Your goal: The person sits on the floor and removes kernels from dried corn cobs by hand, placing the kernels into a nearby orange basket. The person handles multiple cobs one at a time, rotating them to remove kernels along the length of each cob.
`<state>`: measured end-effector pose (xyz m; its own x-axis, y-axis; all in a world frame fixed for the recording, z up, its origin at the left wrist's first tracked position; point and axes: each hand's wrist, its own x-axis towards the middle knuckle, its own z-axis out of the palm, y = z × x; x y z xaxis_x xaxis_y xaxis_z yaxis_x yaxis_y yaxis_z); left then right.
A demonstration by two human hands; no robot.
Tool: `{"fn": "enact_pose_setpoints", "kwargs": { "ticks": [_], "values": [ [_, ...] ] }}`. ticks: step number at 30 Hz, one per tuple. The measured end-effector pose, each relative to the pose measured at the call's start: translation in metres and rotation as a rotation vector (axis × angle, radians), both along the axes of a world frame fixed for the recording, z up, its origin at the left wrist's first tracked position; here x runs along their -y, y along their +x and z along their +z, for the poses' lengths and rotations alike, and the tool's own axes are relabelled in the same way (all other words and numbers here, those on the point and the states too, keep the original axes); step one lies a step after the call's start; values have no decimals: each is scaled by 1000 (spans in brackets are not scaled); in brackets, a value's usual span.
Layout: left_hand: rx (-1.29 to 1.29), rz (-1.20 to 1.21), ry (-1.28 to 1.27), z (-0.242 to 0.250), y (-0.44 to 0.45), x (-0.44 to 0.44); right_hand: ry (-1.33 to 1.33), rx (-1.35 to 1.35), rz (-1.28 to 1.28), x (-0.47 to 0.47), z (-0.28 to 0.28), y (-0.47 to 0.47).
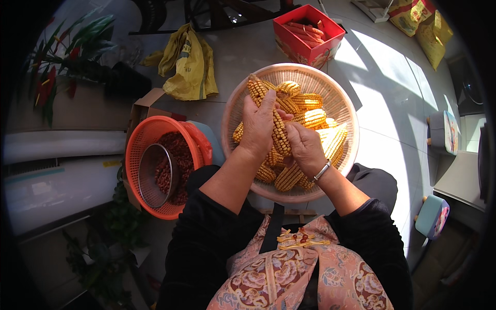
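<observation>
Both hands hold one ear of dried yellow corn [279,135] aslant above a round pink plastic basket [341,100]. My left hand [259,122] wraps its upper half, the thumb lying along the kernels. Lower down, my right hand [308,147] grips the ear's side with the thumb pressed against it; a silver bangle [322,170] circles that wrist. The ear's kernel rows look largely full, though the fingers hide part of it. Beneath the hands, several more ears of corn [308,101] lie piled in the basket, some in bright sunlight.
An orange plastic basket [133,162] at left holds small dark red beans or nuts [180,166] and a metal sieve [144,174]. Beyond are a yellow woven sack [190,69] and a red box [292,48] of bare corncobs [306,33]. Small stools [432,217] stand at right.
</observation>
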<state>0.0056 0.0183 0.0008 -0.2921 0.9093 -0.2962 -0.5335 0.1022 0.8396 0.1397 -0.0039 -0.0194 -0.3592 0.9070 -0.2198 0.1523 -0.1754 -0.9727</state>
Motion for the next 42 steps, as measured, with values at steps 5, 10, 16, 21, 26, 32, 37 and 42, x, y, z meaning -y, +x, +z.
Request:
{"fn": "enact_pose_setpoints", "kwargs": {
  "ticks": [5, 10, 16, 21, 26, 32, 37, 42],
  "values": [
    [-80, 12, 6, -3, 3, 0, 36, -28, -6, 1, 4, 0],
    [-14, 10, -29, -3, 6, 2, 207, 103, 55, -4, 3, 2],
    [46, -2, -17, 5, -3, -2, -288, -194, -3, -5, 14, 4],
    [39, 29, -6, 9, -14, -4, -371, -300, 65, -8, 24, 5],
    [34, 64, -30, 9, -24, -8, -215, -190, 227, -5, 21, 9],
    [5, 95, -43, 9, -20, -8, -250, -174, 255, -3, 19, 10],
    [8, 67, -48, 8, -18, -8, -197, -159, 188, 2, 18, 8],
    [34, 75, -35, 6, -19, -10, -289, -217, 108, 3, 19, 8]
  ]
}}
